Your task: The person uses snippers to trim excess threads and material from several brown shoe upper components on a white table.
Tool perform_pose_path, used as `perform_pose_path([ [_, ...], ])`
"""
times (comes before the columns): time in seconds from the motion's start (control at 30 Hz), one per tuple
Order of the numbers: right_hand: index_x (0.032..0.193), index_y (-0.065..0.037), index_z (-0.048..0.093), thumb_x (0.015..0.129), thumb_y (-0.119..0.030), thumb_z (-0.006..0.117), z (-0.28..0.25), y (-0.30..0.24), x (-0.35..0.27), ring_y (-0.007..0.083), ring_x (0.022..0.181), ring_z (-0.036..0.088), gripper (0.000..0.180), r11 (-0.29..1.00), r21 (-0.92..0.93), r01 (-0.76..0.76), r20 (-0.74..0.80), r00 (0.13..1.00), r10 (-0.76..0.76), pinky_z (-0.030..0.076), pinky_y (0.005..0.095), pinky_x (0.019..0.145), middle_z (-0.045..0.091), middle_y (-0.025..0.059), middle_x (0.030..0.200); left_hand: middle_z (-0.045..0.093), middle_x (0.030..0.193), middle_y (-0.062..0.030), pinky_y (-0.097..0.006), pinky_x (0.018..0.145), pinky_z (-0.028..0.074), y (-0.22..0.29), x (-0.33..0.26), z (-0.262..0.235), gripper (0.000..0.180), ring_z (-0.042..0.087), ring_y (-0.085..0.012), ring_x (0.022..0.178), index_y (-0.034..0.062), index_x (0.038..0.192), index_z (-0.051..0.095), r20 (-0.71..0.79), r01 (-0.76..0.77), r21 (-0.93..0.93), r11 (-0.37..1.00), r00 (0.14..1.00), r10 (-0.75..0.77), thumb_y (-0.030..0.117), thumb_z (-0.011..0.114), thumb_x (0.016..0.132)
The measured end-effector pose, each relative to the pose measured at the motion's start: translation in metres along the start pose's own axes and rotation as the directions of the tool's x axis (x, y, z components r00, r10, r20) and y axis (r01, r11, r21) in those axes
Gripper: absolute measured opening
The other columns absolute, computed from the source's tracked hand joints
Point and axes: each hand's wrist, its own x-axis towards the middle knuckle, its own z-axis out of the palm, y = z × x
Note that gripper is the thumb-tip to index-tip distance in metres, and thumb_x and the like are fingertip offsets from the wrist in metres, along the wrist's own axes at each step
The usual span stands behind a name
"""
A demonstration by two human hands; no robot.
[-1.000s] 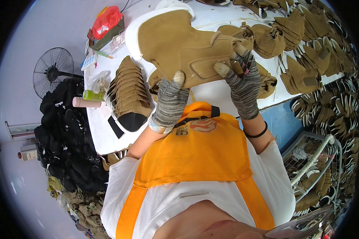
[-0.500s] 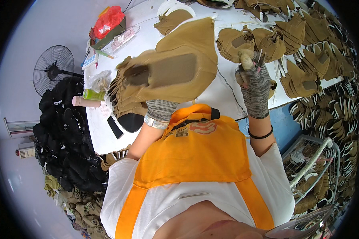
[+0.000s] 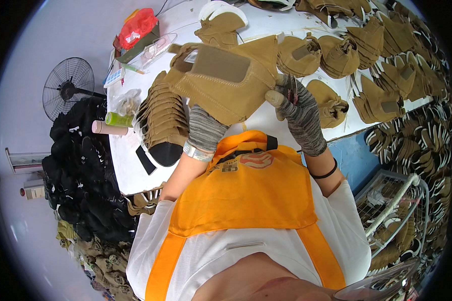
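Note:
A brown shoe upper [image 3: 221,95] with a grey-brown rectangular panel is held up over the table, tilted. My left hand [image 3: 206,128], in a grey knit fingerless glove, grips it from below, its fingers hidden behind the upper. At the upper's right edge is my right hand [image 3: 299,115], gloved alike, with a pale cover on the thumb. That thumb touches the edge, and a small dark tool like thread snips [image 3: 291,91] lies in the closed fingers. Left of the held upper, a row of nested brown uppers [image 3: 163,113] rests on the table, a black piece at its near end.
More stacked brown uppers [image 3: 299,55] stand on the white table [image 3: 128,175] at the back and right. A pink bottle [image 3: 109,128], a green can [image 3: 118,119] and a box with a red bag [image 3: 138,25] sit left. A fan [image 3: 67,90] stands beyond; a wire rack [image 3: 391,210] is at right.
The held upper has turned and lifted away from the nested row, which now shows fully. My right hand has moved left to the upper's edge, uncovering brown uppers on the table behind it.

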Motion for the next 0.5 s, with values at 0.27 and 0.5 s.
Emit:
perform_pose_path([
  [0.27, 0.103, -0.006, 0.062, 0.079, -0.028, 0.074, -0.002, 0.003, 0.004, 0.0012, 0.056, 0.045, 0.034, 0.996, -0.045, -0.073, -0.073, 0.995, 0.07, 0.037, 0.016, 0.049, 0.057, -0.0061, 0.071, 0.057, 0.122, -0.0047, -0.034, 0.094, 0.042, 0.008, 0.004, -0.014, 0.035, 0.053, -0.0221, 0.112, 0.0122, 0.124, 0.053, -0.026, 0.01, -0.137, 0.99, 1.0, -0.014, 0.027, 0.049, 0.093],
  [0.5, 0.107, -0.006, 0.061, 0.08, -0.027, 0.074, -0.009, 0.009, 0.007, 0.0016, 0.056, 0.046, 0.036, 0.993, -0.022, -0.118, -0.075, 0.99, 0.116, 0.038, 0.0163, 0.048, 0.057, -0.0053, 0.072, 0.053, 0.127, -0.0062, -0.037, 0.097, 0.04, 0.002, 0.006, -0.015, 0.04, 0.05, -0.0247, 0.116, 0.0139, 0.129, 0.05, 0.115, 0.053, -0.16, 0.986, 0.993, -0.034, 0.03, 0.05, 0.092],
])
